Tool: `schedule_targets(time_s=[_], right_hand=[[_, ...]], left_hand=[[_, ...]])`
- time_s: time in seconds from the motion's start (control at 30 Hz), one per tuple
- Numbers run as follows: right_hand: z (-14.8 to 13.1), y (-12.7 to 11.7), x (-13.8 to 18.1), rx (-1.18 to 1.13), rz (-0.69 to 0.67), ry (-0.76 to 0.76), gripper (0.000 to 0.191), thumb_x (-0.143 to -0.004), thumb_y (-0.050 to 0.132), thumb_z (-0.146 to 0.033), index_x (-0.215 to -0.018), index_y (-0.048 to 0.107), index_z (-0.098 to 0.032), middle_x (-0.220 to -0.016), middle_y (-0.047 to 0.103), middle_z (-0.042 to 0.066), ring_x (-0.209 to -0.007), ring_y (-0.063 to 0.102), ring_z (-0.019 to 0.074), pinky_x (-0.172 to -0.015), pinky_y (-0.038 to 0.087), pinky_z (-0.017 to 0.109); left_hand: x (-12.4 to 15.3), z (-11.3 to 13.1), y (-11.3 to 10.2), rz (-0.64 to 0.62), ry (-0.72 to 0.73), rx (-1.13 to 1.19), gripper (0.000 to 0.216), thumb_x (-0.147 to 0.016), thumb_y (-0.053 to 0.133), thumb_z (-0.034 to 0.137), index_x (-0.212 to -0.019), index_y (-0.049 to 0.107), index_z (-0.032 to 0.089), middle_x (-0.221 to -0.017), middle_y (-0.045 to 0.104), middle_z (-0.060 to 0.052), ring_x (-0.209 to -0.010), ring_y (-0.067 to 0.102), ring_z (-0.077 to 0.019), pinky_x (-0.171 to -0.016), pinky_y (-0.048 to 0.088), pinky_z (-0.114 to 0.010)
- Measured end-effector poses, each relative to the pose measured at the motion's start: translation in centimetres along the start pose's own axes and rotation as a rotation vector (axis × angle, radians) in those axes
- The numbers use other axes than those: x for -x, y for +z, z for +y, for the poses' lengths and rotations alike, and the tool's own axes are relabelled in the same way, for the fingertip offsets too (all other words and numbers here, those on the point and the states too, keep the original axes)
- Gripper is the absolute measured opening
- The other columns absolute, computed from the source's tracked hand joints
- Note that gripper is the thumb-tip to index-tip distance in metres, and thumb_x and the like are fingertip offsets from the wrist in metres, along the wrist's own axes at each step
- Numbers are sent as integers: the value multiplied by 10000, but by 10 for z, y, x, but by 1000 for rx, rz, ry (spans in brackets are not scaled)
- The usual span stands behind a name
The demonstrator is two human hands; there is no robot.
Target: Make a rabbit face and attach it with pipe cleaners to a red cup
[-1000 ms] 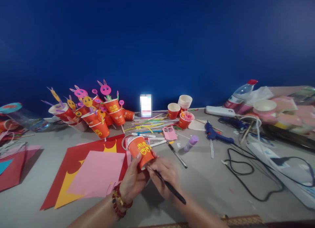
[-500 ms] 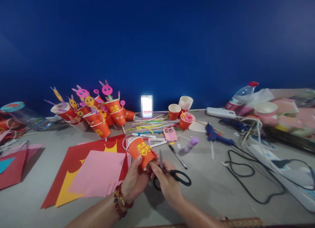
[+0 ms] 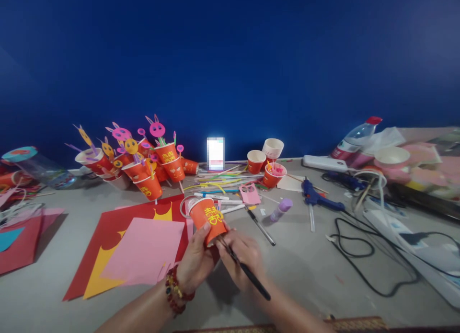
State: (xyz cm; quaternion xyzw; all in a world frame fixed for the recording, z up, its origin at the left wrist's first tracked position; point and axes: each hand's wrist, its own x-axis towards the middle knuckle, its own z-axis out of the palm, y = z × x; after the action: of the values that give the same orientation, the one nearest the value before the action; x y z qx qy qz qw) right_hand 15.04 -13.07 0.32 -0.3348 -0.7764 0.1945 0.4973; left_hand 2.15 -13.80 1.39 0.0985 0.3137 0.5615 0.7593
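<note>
Head view, and a blue wall (image 3: 230, 60) is filling everything beyond the grip! Below it a grey table (image 3: 305, 294) is spreading out under both arms. Off to the left of the grip, a red sheet (image 3: 97, 246) is lying flat, a yellow sheet (image 3: 100, 268) is covering part of it, and a pink sheet (image 3: 147, 251) is topping the stack. Farther out, beyond and left of the grip, a cluster of decorated cups (image 3: 147, 185) is bristling with pink and yellow faces.

Now the hands! The left hand (image 3: 199, 256) is curling round an orange cup (image 3: 206, 220), thumb pressing its side, and is keeping it tilted above the table, upper end leaning away to the left. The right hand (image 3: 242, 256), just beside it, is closing its fingers around scissors (image 3: 255, 280); the dark handle is jutting out toward the near right while the blades are pointing at the cup's lower end. Whether they are piercing it, nobody can tell from here.

Well right of the grip, a blue glue gun (image 3: 316, 199) is resting on the table. Red bead bracelets (image 3: 174, 292) are circling the left wrist, just below the grip. Nearer, to the grip's right, a purple-capped stick (image 3: 282, 209) is leaning, and closer in, a slim pen (image 3: 264, 230) is lying slantwise.
</note>
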Motion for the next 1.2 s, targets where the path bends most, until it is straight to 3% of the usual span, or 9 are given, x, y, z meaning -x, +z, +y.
schedule_targets(time_s=[0.2, 0.43, 0.67, 0.8, 0.97, 1.03, 1.13, 1.2], right_hand=[[3, 2, -1, 177, 5, -119, 229, -915, 493, -122, -711, 530, -220, -619, 624, 8, -553, 571, 139, -579, 441, 231], [6, 2, -2, 331, -23, -232, 263, -936, 464, -127, -710, 553, -229, -585, 602, -3, -548, 556, 153, -587, 440, 255], [6, 1, -1, 438, -58, -300, 280, -959, 460, -115, -738, 601, -214, -608, 634, 15, -561, 567, 174, -544, 399, 294], [5, 0, -1, 461, -96, -336, 276, -952, 477, -86, -746, 612, -211, -623, 624, 10, -571, 562, 164, -553, 395, 284], [8, -2, -2, 483, -122, -354, 250, -949, 484, -95, -774, 622, -210, -657, 650, 17, -608, 582, 171, -558, 409, 280], [11, -2, -1, 453, -108, -337, 244, -940, 487, -92, -779, 623, -216, -675, 666, 16, -617, 592, 169, -568, 430, 272], [10, -1, 1, 321, -71, -259, 240, -941, 493, -133, -747, 603, -223, -678, 660, 11, -605, 596, 159, -572, 449, 251], [6, 0, 3, 191, -48, -133, 230, -944, 497, -165, -736, 581, -217, -670, 641, 6, -598, 598, 147, -576, 451, 231]], left_hand=[[1, -2, 1, 105, 46, -73, 383, -692, 838, 403, -915, 717, 115, -842, 750, -69, -866, 721, -244, -861, 556, -342], [1, 2, 1, 74, -10, -104, 358, -738, 802, 410, -913, 716, 109, -851, 743, -79, -762, 708, -193, -720, 556, -271], [4, 4, 3, 82, -8, -111, 306, -734, 819, 365, -876, 727, 110, -673, 685, -3, -594, 628, -114, -588, 508, -197], [6, 9, 7, 99, -71, -106, 245, -747, 812, 331, -804, 705, 119, -528, 579, 48, -489, 561, -86, -485, 455, -166], [4, 12, 5, 75, -138, -60, 260, -775, 796, 355, -747, 657, 136, -493, 526, 78, -358, 441, -36, -353, 338, -136], [2, 10, 1, 48, -158, -22, 294, -799, 770, 397, -820, 682, 117, -548, 590, 44, -419, 528, -58, -399, 403, -141], [-1, 7, -4, -17, -159, 13, 400, -851, 693, 471, -973, 702, 90, -730, 714, -53, -675, 697, -166, -642, 553, -230], [-2, 5, -8, -41, -133, 46, 426, -863, 668, 489, -1042, 694, 104, -859, 749, -89, -852, 724, -233, -797, 566, -307]])
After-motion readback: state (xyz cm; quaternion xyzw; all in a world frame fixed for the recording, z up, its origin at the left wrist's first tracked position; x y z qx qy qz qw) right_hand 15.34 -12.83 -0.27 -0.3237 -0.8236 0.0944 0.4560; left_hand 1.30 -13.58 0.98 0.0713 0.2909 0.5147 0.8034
